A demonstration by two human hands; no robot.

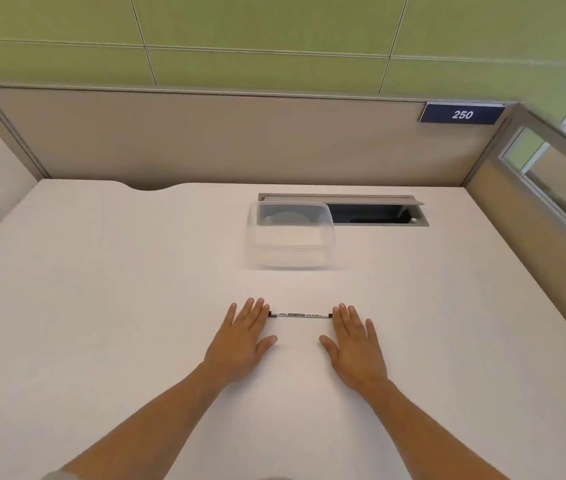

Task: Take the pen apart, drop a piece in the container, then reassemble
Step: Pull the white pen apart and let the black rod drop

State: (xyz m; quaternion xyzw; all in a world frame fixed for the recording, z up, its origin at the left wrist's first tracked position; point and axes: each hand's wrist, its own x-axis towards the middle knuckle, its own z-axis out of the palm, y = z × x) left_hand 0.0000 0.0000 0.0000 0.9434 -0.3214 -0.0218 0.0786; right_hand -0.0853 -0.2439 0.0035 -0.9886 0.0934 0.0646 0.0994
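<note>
White desk [101, 306] fills most of the view, w/ beige partition [205, 140] behind and a cable hatch [378, 214] standing open at the back edge; clear plastic container [290, 233] sits just in front of the hatch's left end, lidless as far as I can tell, apparently empty, though a pale round shape shows through its far wall and I can't say what that is; both forearms come in from the bottom; left hand [240, 341] lies flat, palm down, fingers spread, holding nothing, its fingertips touching or just beside the pen's left end; right hand [356, 344] mirrors it, flat and empty, fingertips at the pen's right end; pen [299, 314] lies crosswise btwn the two hands, near the desk's middle and well short of the container; looks like a slim whiteboard marker, white barrel w/ printed label, dark at both ends, fully assembled; nothing of the task done yet by the look of it. Handling, my guess: v. light, stiff, smooth plastic so a bit slippery and prone to roll on the flat top; best taken by pinching barrel mid-length w/ one hand, other hand on a dark end to pull straight off; which end is the cap I can't tell.
</note>
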